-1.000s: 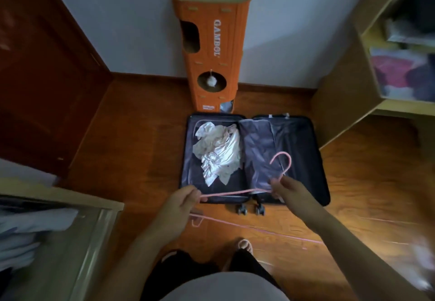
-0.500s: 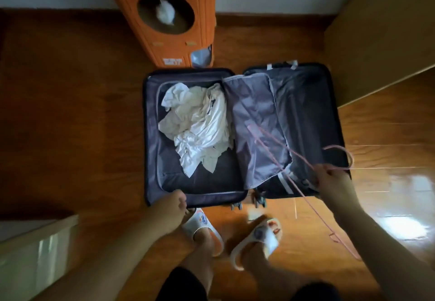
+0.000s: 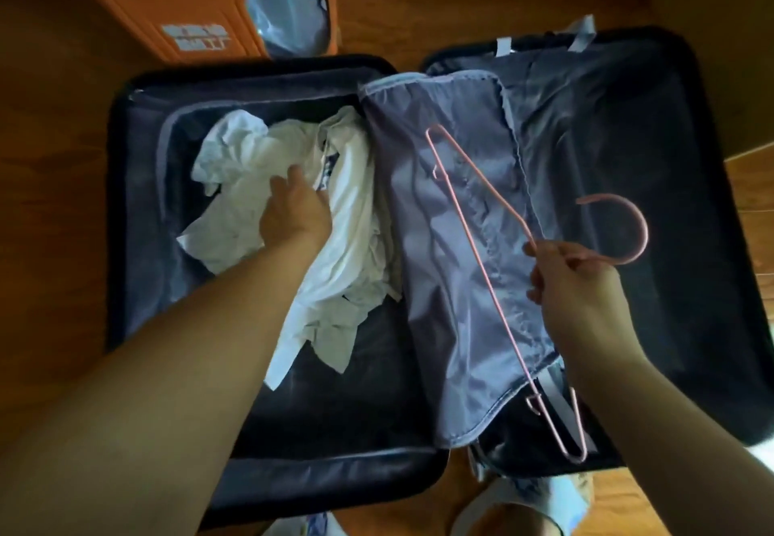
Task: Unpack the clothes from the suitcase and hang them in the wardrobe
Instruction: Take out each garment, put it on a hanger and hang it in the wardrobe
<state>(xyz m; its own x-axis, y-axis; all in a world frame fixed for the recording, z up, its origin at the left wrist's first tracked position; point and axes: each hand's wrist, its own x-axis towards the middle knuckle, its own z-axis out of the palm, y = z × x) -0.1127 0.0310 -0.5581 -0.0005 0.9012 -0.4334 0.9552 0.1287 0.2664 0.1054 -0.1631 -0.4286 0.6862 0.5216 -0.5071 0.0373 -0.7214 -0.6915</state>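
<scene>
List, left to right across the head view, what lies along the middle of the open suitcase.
Dark suitcase shell wall → crumpled white clothes → left hand → grey fabric divider flap → thin pink wire hanger → right hand → pink hanger hook.

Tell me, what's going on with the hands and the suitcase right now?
Left hand on white clothes in open suitcase. Right hand pinches pink hanger. Grey divider flap beside clothes, not covering them.
</scene>
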